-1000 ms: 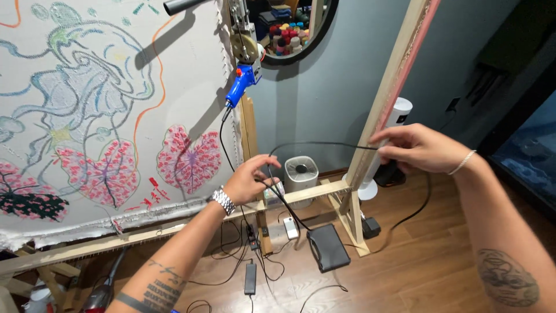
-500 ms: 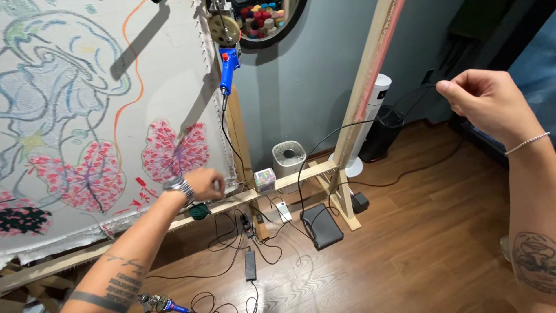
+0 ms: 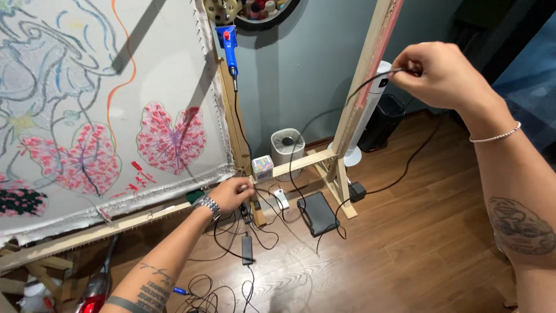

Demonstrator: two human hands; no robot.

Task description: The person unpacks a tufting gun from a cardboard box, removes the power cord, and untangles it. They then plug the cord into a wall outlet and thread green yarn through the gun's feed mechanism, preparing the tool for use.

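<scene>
Up at far right, the right hand point(image 3: 443, 72) pinches a black cable point(image 3: 370, 82), which arcs down left past the wooden frame point(image 3: 353, 98) to the left hand point(image 3: 231, 194), closed around it low beside the canvas point(image 3: 98, 104), above the cord-strewn floor point(image 3: 405, 249).

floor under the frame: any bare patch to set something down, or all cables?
Bare wood floor right of the black pedal and frame foot, up to the right forearm. Crowded: cable tangle below the left hand, around the adapter.
</scene>
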